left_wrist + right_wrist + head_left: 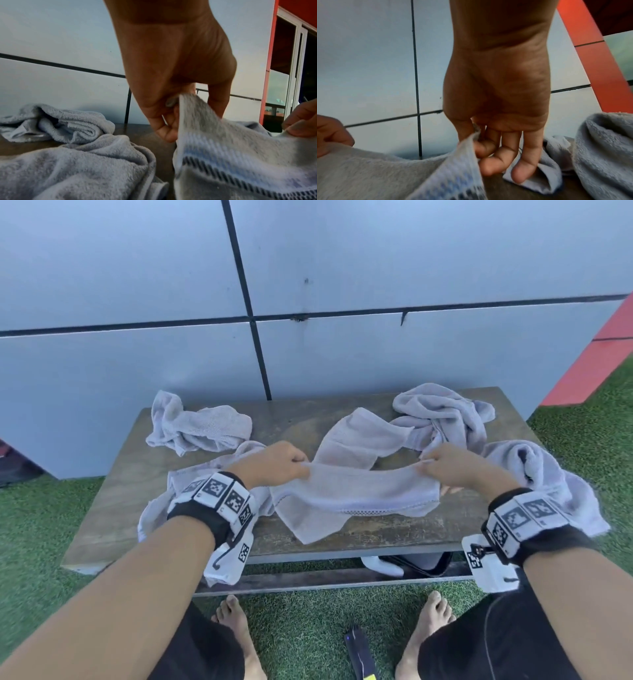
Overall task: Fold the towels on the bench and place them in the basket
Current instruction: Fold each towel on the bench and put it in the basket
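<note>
Both hands point(274, 462) point(445, 465) pinch towel point(356, 494), stretched left-right over bench point(113, 491).

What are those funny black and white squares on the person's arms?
Each bare forearm wears a black wristband ringed with white tiles printed with black square codes. A white box hangs under the left wrist and another under the right wrist. No sleeves or gloves.

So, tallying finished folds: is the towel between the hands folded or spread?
Spread, not folded: the left hand and right hand each pinch a top corner of the towel, stretched between them over the bench.
</note>
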